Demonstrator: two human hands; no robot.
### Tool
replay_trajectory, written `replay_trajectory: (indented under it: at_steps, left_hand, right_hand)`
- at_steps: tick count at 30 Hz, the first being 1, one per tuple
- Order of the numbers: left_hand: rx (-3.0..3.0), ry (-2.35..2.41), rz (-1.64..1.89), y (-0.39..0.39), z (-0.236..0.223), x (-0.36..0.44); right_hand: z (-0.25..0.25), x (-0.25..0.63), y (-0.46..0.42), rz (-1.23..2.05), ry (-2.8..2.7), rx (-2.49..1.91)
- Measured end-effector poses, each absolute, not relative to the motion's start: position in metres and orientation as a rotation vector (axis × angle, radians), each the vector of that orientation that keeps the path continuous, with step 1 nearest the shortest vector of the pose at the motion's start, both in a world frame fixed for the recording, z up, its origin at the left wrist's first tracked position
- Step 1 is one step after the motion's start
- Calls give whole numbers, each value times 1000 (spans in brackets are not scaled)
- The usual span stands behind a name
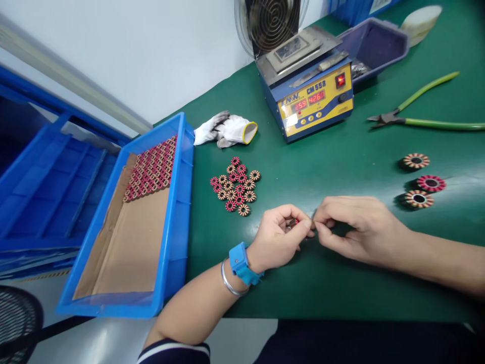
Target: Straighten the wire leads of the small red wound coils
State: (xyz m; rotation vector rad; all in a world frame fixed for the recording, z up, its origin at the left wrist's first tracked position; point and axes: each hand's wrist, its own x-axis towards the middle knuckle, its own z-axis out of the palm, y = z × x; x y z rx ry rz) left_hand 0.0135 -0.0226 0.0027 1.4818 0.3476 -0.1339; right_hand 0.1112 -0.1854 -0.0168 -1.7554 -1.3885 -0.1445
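My left hand (282,235), with a blue strap on its wrist, is closed around a small red wound motor core (293,222). Most of that core is hidden by the fingers. Opposite it, thumb and forefinger of my right hand (354,225) are pinched together, almost touching the left fingertips. What they grip is too small to make out. To the left of my hands lies a cluster of red and copper-coloured wound cores (239,188). On the right stand two copper-coloured cores and a red core (432,183).
A blue crate (176,212) with cardboard and rows of cores stands left. White gloves (235,130) lie behind the cluster. A heated solder pot unit (314,101) with lit digits stands at the back, near a purple bin (382,45). Green-handled cutters (428,121) lie at right.
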Motion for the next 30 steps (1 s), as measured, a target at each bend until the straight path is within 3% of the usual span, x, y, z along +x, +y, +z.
replay_trajectory:
  at_steps: [30]
  left_hand:
    - [1428, 333, -137, -22, 2, 15]
  right_hand:
    - [-15, 112, -189, 16, -1309, -1693]
